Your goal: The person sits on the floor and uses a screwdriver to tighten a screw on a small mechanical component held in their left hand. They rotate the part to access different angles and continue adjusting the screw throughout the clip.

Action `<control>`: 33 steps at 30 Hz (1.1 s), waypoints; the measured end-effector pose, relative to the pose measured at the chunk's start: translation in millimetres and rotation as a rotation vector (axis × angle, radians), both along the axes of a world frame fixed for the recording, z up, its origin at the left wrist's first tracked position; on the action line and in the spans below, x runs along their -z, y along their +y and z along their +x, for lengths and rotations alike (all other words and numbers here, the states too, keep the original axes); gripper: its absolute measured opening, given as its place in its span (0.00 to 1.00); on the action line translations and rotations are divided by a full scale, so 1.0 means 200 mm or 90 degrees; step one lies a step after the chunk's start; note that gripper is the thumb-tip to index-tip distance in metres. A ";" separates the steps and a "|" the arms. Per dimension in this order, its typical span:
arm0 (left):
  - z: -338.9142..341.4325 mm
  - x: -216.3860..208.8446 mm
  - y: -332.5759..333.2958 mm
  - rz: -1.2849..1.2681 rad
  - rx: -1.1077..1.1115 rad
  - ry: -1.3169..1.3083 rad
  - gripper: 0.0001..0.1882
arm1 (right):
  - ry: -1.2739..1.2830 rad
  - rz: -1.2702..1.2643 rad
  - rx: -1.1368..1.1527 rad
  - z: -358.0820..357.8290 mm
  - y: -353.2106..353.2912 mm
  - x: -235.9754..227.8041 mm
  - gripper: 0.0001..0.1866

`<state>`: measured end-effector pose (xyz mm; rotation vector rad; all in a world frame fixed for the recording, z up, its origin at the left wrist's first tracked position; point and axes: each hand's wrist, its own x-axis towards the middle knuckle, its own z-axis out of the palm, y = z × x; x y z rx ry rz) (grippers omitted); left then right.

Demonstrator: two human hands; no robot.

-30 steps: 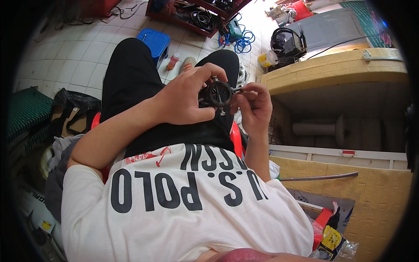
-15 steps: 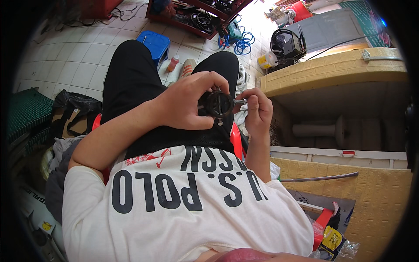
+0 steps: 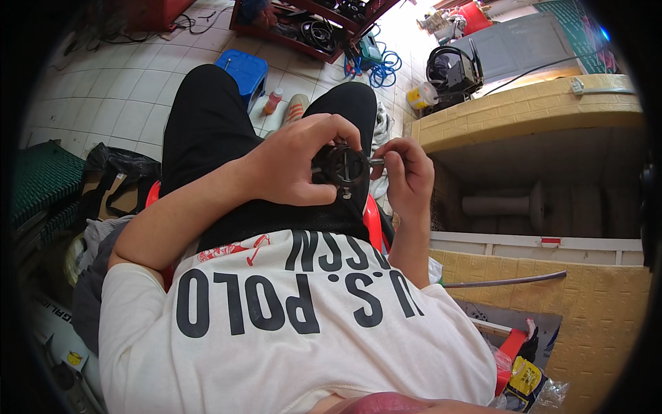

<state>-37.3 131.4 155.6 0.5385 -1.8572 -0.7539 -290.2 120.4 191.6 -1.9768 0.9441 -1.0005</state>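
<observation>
My left hand (image 3: 293, 165) is closed around a dark, round metal part (image 3: 347, 165) held above my lap. Its ring-shaped opening faces up, with a thin bar across it. I cannot make out its exact kind. A small silver screw (image 3: 347, 194) sticks out of the near side. From the right side juts a silver bolt-like stem (image 3: 376, 161), which the fingertips of my right hand (image 3: 409, 176) pinch. Those fingertips cover the stem's outer end.
A yellow padded ledge (image 3: 496, 114) and an open recess with a grey pedestal-shaped piece (image 3: 503, 205) lie to the right. Ahead on the tiled floor stand a blue stool (image 3: 243, 69), a small bottle (image 3: 274, 101) and a red tool cabinet (image 3: 289, 34).
The thumb and fingers of my right hand have shifted slightly around the stem, covering more of its outer end. My left hand stays in place, still holding the round part.
</observation>
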 end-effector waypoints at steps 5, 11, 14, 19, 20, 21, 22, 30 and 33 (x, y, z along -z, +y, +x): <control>0.00 0.00 -0.01 -0.010 -0.001 0.006 0.28 | 0.074 -0.063 -0.040 -0.02 0.02 -0.09 0.07; 0.00 -0.01 0.00 -0.001 0.008 0.010 0.26 | 0.061 0.066 -0.010 -0.01 0.03 -0.07 0.06; 0.01 -0.01 0.00 -0.011 0.004 -0.001 0.25 | 0.106 0.038 -0.050 -0.02 0.01 -0.06 0.07; 0.01 -0.01 -0.01 -0.014 0.009 -0.003 0.24 | 0.048 0.015 -0.044 0.00 0.01 -0.09 0.08; 0.01 -0.01 -0.01 -0.014 0.008 -0.004 0.24 | 0.012 0.007 -0.044 0.01 0.02 -0.10 0.08; 0.01 -0.01 -0.01 -0.014 0.008 -0.005 0.24 | 0.035 0.004 -0.042 0.01 0.02 -0.11 0.07; 0.01 -0.01 -0.01 -0.015 0.007 -0.006 0.24 | 0.057 0.001 -0.039 0.00 0.02 -0.12 0.07; 0.01 -0.01 -0.01 -0.025 0.022 0.014 0.22 | 0.072 0.081 -0.005 -0.01 0.01 -0.07 0.06; 0.01 -0.01 -0.01 -0.032 0.019 0.012 0.22 | 0.077 0.050 -0.012 0.00 0.01 -0.09 0.06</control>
